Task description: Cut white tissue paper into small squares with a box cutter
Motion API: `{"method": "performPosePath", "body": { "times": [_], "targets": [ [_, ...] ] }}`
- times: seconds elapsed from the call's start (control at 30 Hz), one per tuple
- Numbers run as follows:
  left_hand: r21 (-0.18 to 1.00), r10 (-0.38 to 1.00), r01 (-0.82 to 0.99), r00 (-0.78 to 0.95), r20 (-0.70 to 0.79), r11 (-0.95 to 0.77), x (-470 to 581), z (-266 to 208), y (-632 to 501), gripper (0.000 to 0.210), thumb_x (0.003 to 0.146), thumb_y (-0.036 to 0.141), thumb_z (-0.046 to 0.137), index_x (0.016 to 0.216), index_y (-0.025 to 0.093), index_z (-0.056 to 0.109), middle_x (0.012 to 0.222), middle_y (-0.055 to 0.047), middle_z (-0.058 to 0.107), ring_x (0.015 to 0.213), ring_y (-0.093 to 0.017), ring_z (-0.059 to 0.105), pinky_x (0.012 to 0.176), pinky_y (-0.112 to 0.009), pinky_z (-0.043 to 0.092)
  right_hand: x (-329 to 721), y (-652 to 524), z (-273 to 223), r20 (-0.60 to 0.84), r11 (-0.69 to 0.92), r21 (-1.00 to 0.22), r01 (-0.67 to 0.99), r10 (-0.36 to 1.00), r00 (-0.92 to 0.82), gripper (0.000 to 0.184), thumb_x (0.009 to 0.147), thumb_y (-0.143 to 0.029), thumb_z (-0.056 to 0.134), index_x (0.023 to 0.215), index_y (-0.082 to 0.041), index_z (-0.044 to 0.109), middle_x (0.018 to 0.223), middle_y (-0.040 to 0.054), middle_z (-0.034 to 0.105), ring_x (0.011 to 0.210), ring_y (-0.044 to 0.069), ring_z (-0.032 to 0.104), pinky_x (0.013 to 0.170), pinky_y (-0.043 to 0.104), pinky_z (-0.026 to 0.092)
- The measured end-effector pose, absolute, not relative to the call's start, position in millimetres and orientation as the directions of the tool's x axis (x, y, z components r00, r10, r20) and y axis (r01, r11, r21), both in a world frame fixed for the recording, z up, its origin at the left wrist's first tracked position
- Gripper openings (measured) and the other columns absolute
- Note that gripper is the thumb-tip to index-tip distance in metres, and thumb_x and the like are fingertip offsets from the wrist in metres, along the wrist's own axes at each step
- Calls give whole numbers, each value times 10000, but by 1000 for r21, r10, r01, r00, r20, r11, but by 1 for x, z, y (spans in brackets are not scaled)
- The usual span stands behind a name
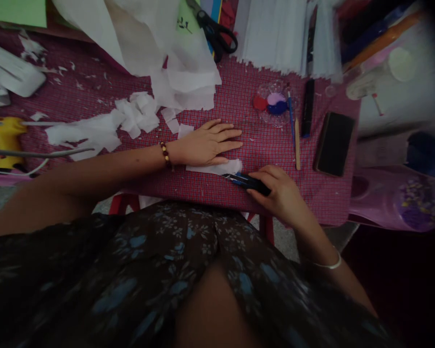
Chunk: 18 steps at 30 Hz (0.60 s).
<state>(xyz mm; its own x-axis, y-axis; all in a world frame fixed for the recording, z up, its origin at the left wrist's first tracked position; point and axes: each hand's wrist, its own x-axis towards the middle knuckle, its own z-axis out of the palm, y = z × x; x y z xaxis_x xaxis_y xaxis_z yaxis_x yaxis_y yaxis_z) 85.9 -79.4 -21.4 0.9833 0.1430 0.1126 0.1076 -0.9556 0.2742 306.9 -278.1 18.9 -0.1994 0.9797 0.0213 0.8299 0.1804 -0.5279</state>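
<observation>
My left hand point(204, 144) lies flat with its fingers spread on the checked cloth. Its thumb side rests against a strip of white paper point(214, 167) near the table's front edge. In my right hand point(281, 191) is a dark blue and black utility knife point(252, 182), fingers wrapped round its handle. The knife's blade points left and reaches the paper strip's lower edge. Small white paper pieces point(171, 120) lie just above my left wrist, one of them partly under the hand.
Crumpled white paper point(137, 113) and larger sheets point(188, 82) cover the upper left. Black scissors point(217, 31) lie at the back. A yellow glue gun point(5, 137) is at far left. To the right are a paint palette point(275, 104), brush, wooden stick point(297, 145), black marker point(307, 108) and phone point(334, 143).
</observation>
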Motion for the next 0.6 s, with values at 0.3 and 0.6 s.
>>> {"method": "performPosePath", "body": {
  "times": [0.3,0.6],
  "targets": [
    [398,156,116,985,70,-910,88,-17,-73,599,1018,569,408,1506,235,501,1631,-112,412,1521,-339,332,1249,-562,189,308,-290,14,50,170,-541,823,984,-171,278,917,-283,668,1191,-238,680,1053,104,681,998,294,655,884,485,572],
    [399,134,110,990,34,-910,60,-6,-66,650,1024,599,344,1537,218,462,1642,-131,389,1529,-330,320,1263,-545,156,308,-289,16,38,160,-544,823,985,-166,279,918,-304,656,1186,-234,689,1041,104,677,996,298,659,882,507,573]
  ]
}}
